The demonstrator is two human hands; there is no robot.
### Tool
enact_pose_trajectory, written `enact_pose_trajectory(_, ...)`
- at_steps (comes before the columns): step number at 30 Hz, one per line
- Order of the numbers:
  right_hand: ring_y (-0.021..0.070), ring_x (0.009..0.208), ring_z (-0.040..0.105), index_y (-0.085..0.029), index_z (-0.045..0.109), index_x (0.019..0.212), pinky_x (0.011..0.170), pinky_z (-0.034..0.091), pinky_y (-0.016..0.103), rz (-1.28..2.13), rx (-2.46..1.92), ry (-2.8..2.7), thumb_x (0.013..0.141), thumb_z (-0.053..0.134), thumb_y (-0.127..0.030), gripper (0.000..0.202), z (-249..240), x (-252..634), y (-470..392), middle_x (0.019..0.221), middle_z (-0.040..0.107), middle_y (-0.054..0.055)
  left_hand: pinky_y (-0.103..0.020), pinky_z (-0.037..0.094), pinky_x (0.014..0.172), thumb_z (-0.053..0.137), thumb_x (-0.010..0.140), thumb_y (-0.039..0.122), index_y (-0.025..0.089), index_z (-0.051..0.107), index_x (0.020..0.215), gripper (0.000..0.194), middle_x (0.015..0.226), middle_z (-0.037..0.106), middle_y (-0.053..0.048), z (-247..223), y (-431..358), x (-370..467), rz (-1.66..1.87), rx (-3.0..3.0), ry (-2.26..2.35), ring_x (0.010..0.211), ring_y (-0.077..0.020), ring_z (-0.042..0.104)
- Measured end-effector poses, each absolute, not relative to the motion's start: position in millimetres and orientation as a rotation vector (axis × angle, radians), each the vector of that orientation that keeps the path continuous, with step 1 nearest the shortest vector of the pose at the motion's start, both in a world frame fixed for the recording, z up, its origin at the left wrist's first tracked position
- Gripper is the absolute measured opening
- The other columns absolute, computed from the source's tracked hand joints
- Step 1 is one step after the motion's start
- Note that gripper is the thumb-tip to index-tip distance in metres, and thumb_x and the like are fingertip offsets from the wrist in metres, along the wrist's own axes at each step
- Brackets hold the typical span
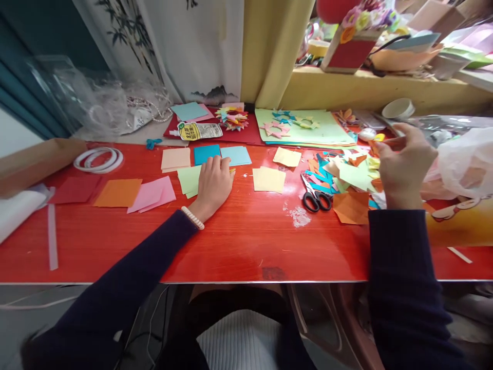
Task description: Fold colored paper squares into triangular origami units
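My left hand (215, 185) rests on the red table with its fingers curled down, over the edge of the light green paper squares (188, 180). A small yellow-orange edge (232, 170) shows at its fingertips; what it belongs to is hidden. Just beyond lie a blue square (206, 153) and light blue squares (236, 155). My right hand (406, 159) is raised at the right above a heap of coloured paper scraps (356, 174), thumb and fingers apart. Black-handled scissors (316, 198) and an orange folded paper (351, 208) lie left of it.
Red (75, 189), orange (117, 192), pink (152, 194) and yellow paper squares (268, 179) lie around. Behind are a glue tube (198, 131), folded paper rings (275, 129) on green sheets (327, 134), and white tape rolls (98, 159). A plastic bag (468, 159) stands right.
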State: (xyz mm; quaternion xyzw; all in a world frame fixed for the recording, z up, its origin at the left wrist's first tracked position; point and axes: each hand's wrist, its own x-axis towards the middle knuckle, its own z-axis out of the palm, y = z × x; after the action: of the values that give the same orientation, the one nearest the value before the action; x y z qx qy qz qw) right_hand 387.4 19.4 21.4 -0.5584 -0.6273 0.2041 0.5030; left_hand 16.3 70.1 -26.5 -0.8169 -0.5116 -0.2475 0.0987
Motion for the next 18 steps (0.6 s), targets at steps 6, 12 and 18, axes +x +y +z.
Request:
enact_pose_trajectory(6,0.0107,0.056,0.055,-0.022,0.06,0.086,0.05,0.044,0.027,0.374,-1.232,-1.364,0.077,0.065,-0.033,0.015,15.0,240.4,3.9,0.074,0.061,0.0,-0.034,0.044,0.086,0.046,0.09,0.038,0.013,0.041,0.119,0.039,0.106,0.053,-0.011,-13.8,39.3,28.6,-1.266,-2.77,-1.053,0.098,-0.0198,0.051)
enact_pose_trajectory(12,0.0118,0.069,0.061,-0.021,0.056,0.081,0.061,0.05,0.028,0.834,-1.174,-1.451,0.08,0.061,-0.024,0.005,-10.2,175.8,-19.0,0.078,0.062,-0.001,-0.031,0.047,0.086,0.049,0.089,0.033,0.015,0.047,0.115,0.032,0.102,0.056,-0.008,-17.9,17.3,30.5,-1.293,-3.182,-0.926,0.096,-0.0158,0.054)
enact_pose_trajectory(18,0.0111,0.058,0.061,-0.02,0.057,0.09,0.058,0.051,0.028,0.955,-1.156,-1.396,0.083,0.059,-0.024,0.009,-5.9,182.4,-16.6,0.064,0.06,-0.003,-0.031,0.044,0.091,0.045,0.089,0.016,0.019,0.048,0.124,0.036,0.113,0.058,-0.007,-14.8,20.7,13.3,-1.454,-3.358,-1.388,0.104,-0.0142,0.054)
